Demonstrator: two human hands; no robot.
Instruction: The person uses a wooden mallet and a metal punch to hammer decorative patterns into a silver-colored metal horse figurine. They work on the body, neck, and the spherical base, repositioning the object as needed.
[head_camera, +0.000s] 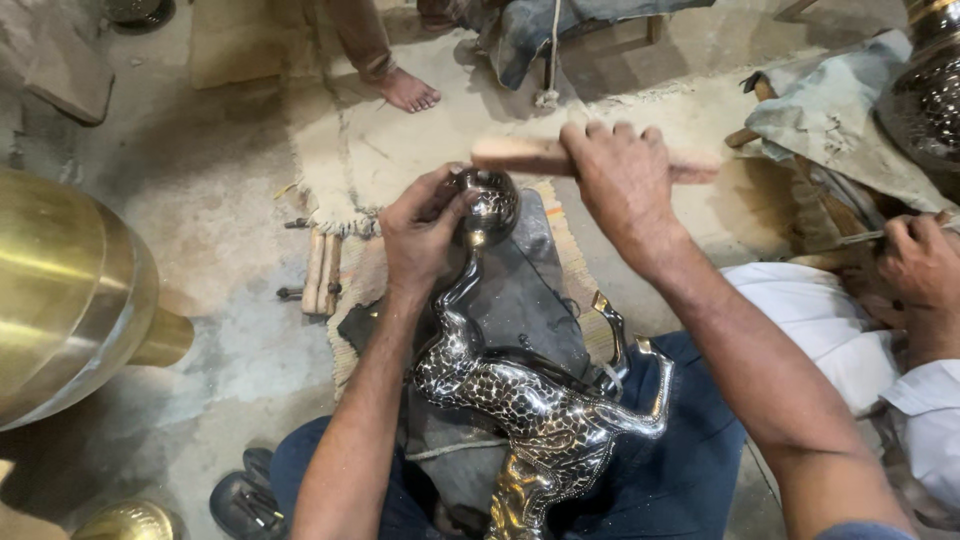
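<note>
Largest item in view: a big brass vessel (60, 300) lying at the left edge of the scene, well apart from the work. A dark padded cloth (520, 290) covers the person's lap and bears the workpiece, a silver-toned metal animal figure (530, 400) with a hammered, scale-like surface. The figure lies along the lap, body near, long neck running far-left up to its head (487, 205).

Left hand (425, 235): closed around the head and upper neck, steadying the figure against the cloth. Right hand (620, 185): fist closed on a wooden mallet-like tool (520, 155), held level just above and beyond the head, not visibly touching it.

Step in hand, as judged: striking or dressing the head region. The next move calls for a firm left-hand hold and a controlled blow kept off the left fingers.

At the right edge, another person's hand (915, 260) grips a thin rod. Wooden-handled tools (320, 270) lie on the floor, left of the cloth.
</note>
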